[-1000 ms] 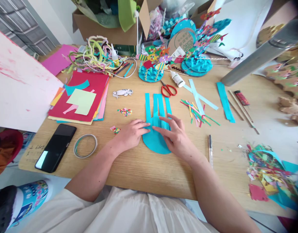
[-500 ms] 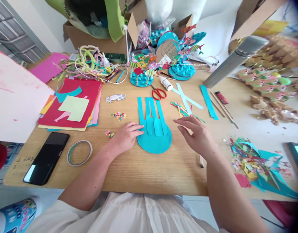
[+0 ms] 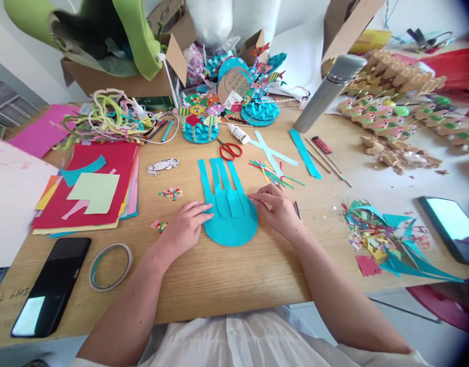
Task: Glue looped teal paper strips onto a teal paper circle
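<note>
Wooden craft table: round teal paper disc with woven strips, left hand and right hand pressing flat, fingers spread; red-handled scissors behind.

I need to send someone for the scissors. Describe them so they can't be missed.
On the wooden table, look just beyond the teal paper cutout between both hands. The scissors lie past its strip ends, beside a white glue bottle; only they have red loop handles.

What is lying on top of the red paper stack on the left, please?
On the red paper stack lie a pale green sheet, a teal curved scrap and a pink offcut. Sheets underneath show only coloured edges.
</note>
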Tool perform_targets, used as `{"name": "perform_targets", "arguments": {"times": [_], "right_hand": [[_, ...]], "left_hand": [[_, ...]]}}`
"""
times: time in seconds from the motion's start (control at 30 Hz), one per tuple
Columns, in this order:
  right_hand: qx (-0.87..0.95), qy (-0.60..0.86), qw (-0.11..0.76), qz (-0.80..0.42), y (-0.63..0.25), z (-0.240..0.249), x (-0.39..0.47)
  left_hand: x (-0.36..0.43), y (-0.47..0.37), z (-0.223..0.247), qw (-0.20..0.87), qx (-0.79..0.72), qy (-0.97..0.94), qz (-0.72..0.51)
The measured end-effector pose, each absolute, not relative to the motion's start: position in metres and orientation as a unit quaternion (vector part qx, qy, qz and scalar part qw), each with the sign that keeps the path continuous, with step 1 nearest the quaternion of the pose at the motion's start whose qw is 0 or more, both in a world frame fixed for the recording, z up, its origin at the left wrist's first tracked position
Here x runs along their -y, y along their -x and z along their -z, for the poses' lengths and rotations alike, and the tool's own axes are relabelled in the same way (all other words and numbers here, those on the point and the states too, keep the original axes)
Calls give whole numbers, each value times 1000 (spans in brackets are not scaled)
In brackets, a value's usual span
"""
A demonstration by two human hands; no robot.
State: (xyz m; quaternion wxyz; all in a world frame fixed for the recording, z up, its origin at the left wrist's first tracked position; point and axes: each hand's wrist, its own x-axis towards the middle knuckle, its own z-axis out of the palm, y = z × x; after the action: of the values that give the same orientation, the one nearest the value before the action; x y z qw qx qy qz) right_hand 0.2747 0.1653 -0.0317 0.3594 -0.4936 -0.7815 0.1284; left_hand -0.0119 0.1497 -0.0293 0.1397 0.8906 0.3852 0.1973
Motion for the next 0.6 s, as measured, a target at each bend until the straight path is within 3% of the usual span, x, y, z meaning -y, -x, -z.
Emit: {"name": "perform_targets", "arguments": {"times": [0.13,0.6], "right_hand": [[785,477,376,-123,-269,28,-161],[876,412,228,-107,-266,33,-155]], "left_hand": [[-150,11,28,144,-384,-891,-194],[-148,10,26,146,-389,-889,-193]]}}
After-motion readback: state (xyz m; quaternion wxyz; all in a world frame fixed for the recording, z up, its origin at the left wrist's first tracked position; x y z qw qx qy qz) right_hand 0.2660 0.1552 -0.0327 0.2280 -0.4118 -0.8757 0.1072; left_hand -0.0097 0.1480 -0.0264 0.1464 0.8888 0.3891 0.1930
